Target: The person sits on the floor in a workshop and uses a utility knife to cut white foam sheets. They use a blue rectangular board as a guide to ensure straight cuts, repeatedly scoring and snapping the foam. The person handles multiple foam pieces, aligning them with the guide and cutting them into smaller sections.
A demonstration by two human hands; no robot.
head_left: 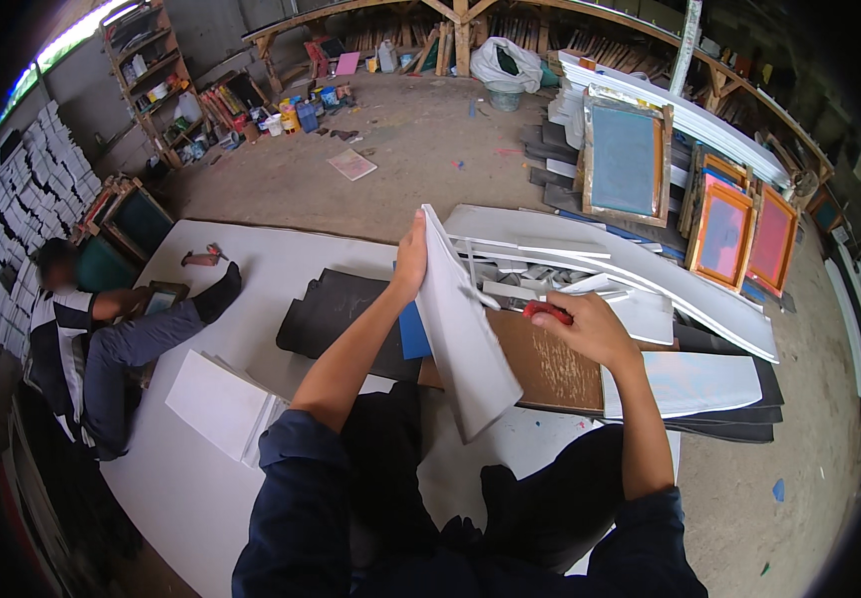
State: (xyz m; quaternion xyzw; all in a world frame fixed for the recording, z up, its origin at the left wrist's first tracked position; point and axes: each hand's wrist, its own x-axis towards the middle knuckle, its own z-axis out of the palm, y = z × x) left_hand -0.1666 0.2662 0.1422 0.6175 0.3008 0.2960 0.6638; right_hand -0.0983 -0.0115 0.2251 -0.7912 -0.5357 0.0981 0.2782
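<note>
My left hand grips the upper edge of a white foam-like sheet, which stands tilted up in front of my knees. A thin white strip curls off along the sheet's right edge. In my right hand is a red-handled knife, just right of the sheet; its blade is hard to make out against the pale scraps. Below the knife lies a scratched brown board. White and grey offcuts are heaped beyond it, and dark sheets lie to the left.
At the left a person sits on the white floor sheet with a small frame. A white stack lies near my left arm. Long white sheets curve along the right, before several screen frames. A tool lies beyond the person's foot.
</note>
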